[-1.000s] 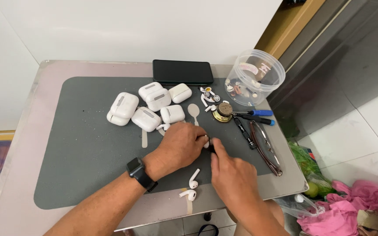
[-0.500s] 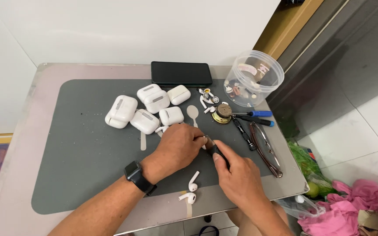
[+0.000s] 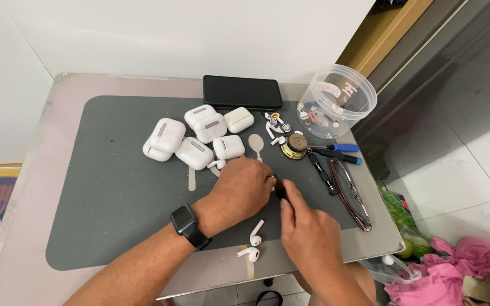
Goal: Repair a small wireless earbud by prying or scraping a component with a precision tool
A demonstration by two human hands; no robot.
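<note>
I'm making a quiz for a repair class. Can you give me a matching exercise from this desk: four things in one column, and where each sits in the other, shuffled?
Things:
1. phone
2. tub
3. glasses
4. two earbuds

Places:
A. near edge of the mat, between the two hands
B. far edge of the mat, lying flat
C. right side of the mat, beside the screwdrivers
D. far right corner of the table

Pairs: 1-B, 2-D, 3-C, 4-A
</note>
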